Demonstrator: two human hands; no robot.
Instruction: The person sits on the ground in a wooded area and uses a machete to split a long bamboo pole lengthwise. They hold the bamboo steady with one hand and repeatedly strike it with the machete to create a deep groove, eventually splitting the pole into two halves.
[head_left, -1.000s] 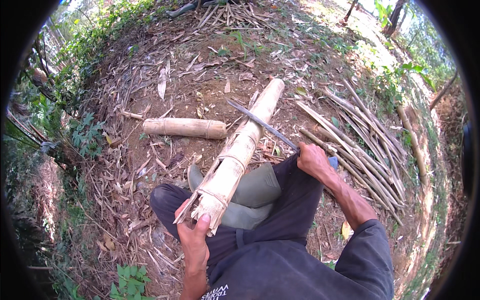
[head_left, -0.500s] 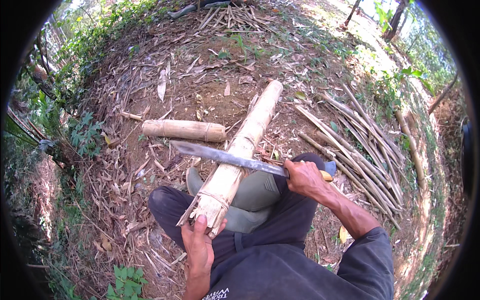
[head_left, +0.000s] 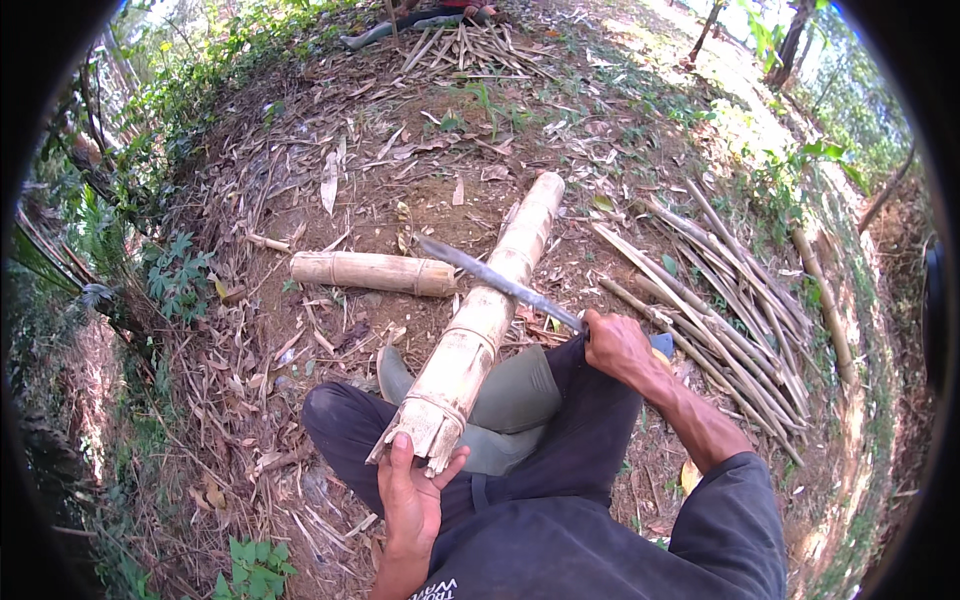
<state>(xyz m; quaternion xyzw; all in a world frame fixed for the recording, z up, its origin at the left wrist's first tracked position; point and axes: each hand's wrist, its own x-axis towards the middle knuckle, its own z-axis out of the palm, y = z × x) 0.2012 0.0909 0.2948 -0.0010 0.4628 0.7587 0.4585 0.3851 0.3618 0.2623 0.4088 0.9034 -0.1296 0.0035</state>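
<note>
- Here, the left hand (head_left: 412, 500) comes up from the bottom centre of the frame, palm turned away and fingers spread upward, with its fingertips pressed to the splintered near end of a long pale-tan bamboo culm (head_left: 480, 325) — it steadies that end rather than wrapping around it.
- The bamboo culm runs on a slant from the lower middle of the frame toward the upper centre, its near end resting over the person's lap and a grey-green rubber boot (head_left: 500, 405), its far end lying on the bare soil.
- The right hand (head_left: 617, 345) sits right of centre, closed in a firm fist around the handle of a long dark-bladed machete (head_left: 497, 280); a bit of blue at the handle's butt shows past the wrist.
- The right forearm enters from the lower right in a dark sleeve pushed back to the elbow, wrist bent so the blade points toward the upper left.
- The machete's blade lies crosswise over the culm around its middle — whether the edge touches the bamboo I cannot tell.
- A shorter, tan bamboo section (head_left: 372, 272) lies sideways on the ground left of the culm, its end just beside it.
- A loose pile of thin split bamboo strips (head_left: 735, 290) fans out on the right side of the frame.
</note>
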